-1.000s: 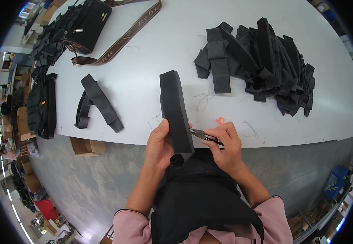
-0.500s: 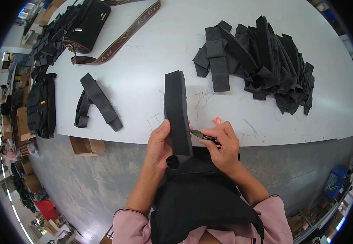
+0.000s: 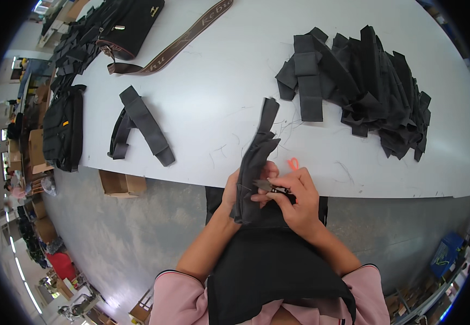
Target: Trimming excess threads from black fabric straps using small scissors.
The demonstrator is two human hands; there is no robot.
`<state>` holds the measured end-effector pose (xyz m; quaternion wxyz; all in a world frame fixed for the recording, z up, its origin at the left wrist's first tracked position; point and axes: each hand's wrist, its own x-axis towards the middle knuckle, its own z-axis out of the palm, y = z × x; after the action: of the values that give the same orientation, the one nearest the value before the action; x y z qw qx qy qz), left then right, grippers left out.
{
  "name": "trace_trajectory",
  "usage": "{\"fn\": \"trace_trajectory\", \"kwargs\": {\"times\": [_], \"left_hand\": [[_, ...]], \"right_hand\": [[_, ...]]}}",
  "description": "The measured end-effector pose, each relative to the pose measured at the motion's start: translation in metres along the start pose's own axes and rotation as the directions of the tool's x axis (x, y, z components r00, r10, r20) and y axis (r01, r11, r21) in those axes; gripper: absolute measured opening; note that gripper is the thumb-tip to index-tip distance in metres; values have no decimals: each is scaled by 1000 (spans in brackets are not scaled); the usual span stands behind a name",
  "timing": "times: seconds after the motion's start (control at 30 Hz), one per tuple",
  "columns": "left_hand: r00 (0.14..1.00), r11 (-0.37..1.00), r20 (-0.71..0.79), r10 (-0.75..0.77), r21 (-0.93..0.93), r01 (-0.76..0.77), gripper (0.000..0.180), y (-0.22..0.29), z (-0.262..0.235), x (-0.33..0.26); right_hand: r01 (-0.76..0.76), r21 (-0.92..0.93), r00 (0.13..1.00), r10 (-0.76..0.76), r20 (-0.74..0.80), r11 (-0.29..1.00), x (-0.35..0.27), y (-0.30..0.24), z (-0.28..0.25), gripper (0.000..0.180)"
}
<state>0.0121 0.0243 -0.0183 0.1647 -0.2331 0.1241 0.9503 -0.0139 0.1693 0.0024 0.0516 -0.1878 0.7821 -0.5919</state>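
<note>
My left hand (image 3: 230,193) is wrapped around a dark grey fabric strap (image 3: 253,158), which stands up folded and twisted at the table's near edge. Its fingertips show on the right side of the strap. In my right hand (image 3: 302,205) is a pair of thread snips (image 3: 279,189). Their blades lie against the strap's right side, close to the left fingertips. An orange loop (image 3: 293,163) sticks up behind the right hand. My fingers partly cover the snips' handles.
A heap of similar dark straps (image 3: 378,97) covers the table's (image 3: 202,124) right side. One folded strap (image 3: 148,124) lies at left. Beyond are a black bag (image 3: 132,27) with a brown shoulder strap (image 3: 189,38) and a black backpack (image 3: 63,130). A cardboard box (image 3: 121,184) sits below the edge.
The strap has gone from flat and upright to turned and bunched, its folds now facing right. My left fingers have come round its right side. The snips remain beside it.
</note>
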Motion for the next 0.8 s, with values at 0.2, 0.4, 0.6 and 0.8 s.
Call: {"fn": "trace_trajectory", "kwargs": {"times": [0.2,0.4,0.6,0.8], "left_hand": [[996,990,-82,-32,132,43,41,-2,-6,0],[976,986,-217,-2,160,38,44,-5,15,-2],[994,982,-106,-31,182,50,45,-5,2,-1],[978,994,192,-77,-58,90,46,-5,-6,-1]], "right_hand": [[126,-52,992,-125,16,991,1,-5,6,27],[183,-48,982,-181,51,982,5,-4,5,29],[212,-87,977,-208,49,973,6,-6,4,30],[198,-67,979,-194,57,978,6,-7,1,31]]}}
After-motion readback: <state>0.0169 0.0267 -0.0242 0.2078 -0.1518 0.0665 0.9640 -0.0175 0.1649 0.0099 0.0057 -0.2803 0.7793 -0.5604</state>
